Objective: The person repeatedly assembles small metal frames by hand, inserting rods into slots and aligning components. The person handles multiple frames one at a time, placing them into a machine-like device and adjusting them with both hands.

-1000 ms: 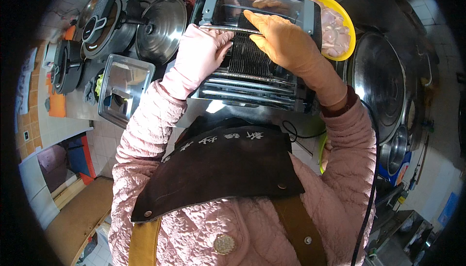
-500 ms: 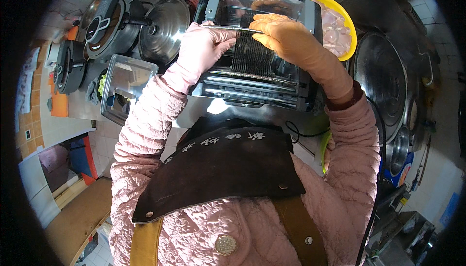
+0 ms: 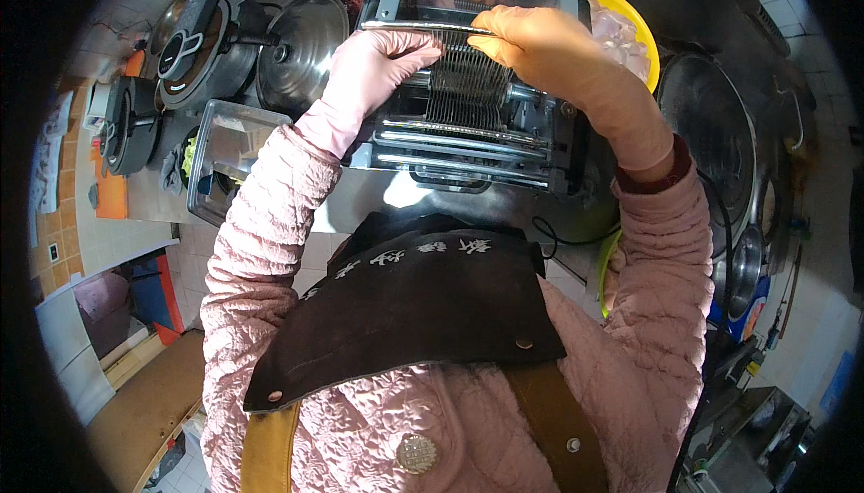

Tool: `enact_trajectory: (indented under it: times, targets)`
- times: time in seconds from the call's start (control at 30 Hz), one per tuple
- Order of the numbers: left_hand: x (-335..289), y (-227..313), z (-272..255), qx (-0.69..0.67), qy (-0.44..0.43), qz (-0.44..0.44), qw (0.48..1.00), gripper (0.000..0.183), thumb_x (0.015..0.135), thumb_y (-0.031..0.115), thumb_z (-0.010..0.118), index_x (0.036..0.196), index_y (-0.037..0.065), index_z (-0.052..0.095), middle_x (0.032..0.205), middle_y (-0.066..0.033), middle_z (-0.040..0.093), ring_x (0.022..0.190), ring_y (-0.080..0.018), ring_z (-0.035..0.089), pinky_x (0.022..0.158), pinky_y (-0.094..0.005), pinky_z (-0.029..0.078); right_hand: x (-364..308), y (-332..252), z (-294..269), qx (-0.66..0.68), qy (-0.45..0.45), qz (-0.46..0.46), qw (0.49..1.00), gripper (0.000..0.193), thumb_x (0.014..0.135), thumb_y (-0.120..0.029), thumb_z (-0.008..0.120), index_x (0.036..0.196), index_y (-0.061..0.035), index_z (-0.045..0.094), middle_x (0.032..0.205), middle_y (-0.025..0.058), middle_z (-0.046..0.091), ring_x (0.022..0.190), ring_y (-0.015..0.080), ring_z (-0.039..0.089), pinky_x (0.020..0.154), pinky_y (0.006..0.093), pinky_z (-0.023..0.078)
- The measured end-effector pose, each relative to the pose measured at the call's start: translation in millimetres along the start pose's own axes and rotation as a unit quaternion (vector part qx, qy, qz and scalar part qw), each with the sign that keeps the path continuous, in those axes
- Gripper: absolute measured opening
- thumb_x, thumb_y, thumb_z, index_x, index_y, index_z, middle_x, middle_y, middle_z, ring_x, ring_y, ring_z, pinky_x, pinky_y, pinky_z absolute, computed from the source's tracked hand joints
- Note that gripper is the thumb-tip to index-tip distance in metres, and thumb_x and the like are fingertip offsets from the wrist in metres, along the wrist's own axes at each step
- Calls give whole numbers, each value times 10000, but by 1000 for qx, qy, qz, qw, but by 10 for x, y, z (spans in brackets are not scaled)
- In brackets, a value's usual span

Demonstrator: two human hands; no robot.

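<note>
A black and steel meat slicing machine [image 3: 468, 147] stands on the counter before me, with a clear lid raised at its back. Both my hands wear thin pink gloves. My left hand [image 3: 376, 66] grips the left end of a metal comb-like blade rack [image 3: 463, 79] that stands over the machine's slot. My right hand [image 3: 553, 48] holds the right end of the rack's top bar. Steel rollers show below the rack. A yellow bowl of raw pale meat pieces [image 3: 630, 39] sits just right of the machine, partly behind my right hand.
Left of the machine are a steel pot lid [image 3: 301, 52], a black round cooker [image 3: 193, 39], a rectangular steel tray [image 3: 229, 160] and a dark pan [image 3: 126, 124]. A big steel basin [image 3: 711, 151] lies at the right. A black cable [image 3: 553, 246] trails below the machine.
Both hands have risen toward the machine's back, lifting the blade rack higher out of the slot. The steel rollers beneath are more exposed.
</note>
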State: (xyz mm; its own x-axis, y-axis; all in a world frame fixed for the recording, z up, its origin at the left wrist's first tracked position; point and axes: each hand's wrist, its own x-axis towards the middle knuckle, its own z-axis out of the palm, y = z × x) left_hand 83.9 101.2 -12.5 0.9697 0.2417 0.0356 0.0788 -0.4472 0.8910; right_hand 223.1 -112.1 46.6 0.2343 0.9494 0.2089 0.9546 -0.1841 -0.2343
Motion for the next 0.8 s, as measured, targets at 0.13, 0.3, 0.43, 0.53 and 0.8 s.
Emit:
enact_trajectory:
  times: [0.13,0.3,0.43,0.53,0.8]
  targets:
    - [12,21,3,-19,4,-19,1000,246,943,117,814,1162,8,795,1055,-38,813,942,-72,718,898,-240,571,-19,-42,-48,-20,8,15,1000,331,1033,-275,653,1238,-23,718,1129,187,753,1022,364,728,884,404,587]
    - [12,-13,15,-36,15,7,999,245,929,206,827,1130,65,821,1007,-35,828,883,-77,756,836,-239,579,6,-41,-34,-32,-3,22,999,333,1023,-287,665,1234,-36,724,1102,168,759,984,345,738,832,394,593]
    - [-15,-47,27,-30,29,-5,999,246,901,223,856,1102,82,832,977,-38,826,863,-73,754,804,-243,582,-2,-37,-17,-37,-5,12,999,329,1016,-295,674,1211,-35,728,1070,144,762,925,332,746,763,382,597]
    - [-33,-59,22,31,38,31,998,238,898,213,855,1091,76,831,954,-53,822,845,-104,763,798,-257,585,-4,-66,-15,-59,-23,31,998,321,1016,-300,674,1198,-43,733,1029,127,761,870,322,750,725,387,595]
    - [-257,277,-29,272,102,216,932,162,897,145,825,1047,88,807,999,-36,794,914,-192,726,868,-340,534,-80,-38,-162,-51,-64,50,995,266,1026,-249,650,1195,-67,745,1063,89,758,836,293,751,711,366,599]
